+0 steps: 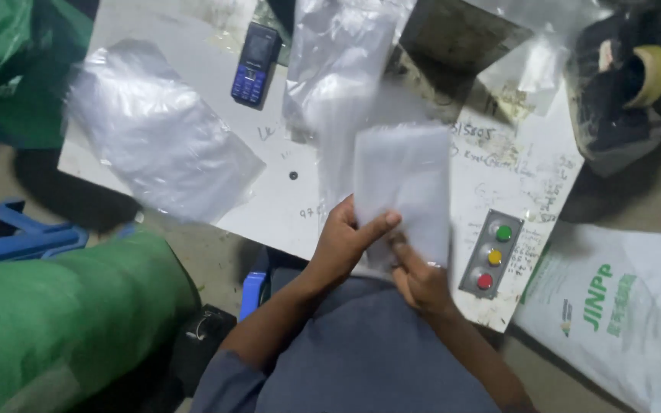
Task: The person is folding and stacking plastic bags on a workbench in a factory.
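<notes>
Both hands hold a white flat packet in a clear plastic bag (403, 183) upright above the near edge of a white table (284, 206). My left hand (346, 241) grips its lower left edge, thumb on the front. At the packet's bottom, my right hand (416, 277) pinches it from below. A long clear plastic bag (336, 76) hangs or lies just behind the packet, blurred.
A stack of clear plastic bags (154, 130) lies on the table's left part. A blue keypad phone (255, 63) rests at the far edge. A grey box with green, yellow and red buttons (493, 254) sits at right. Green sack (55, 321) at left, white sack (621, 306) at right.
</notes>
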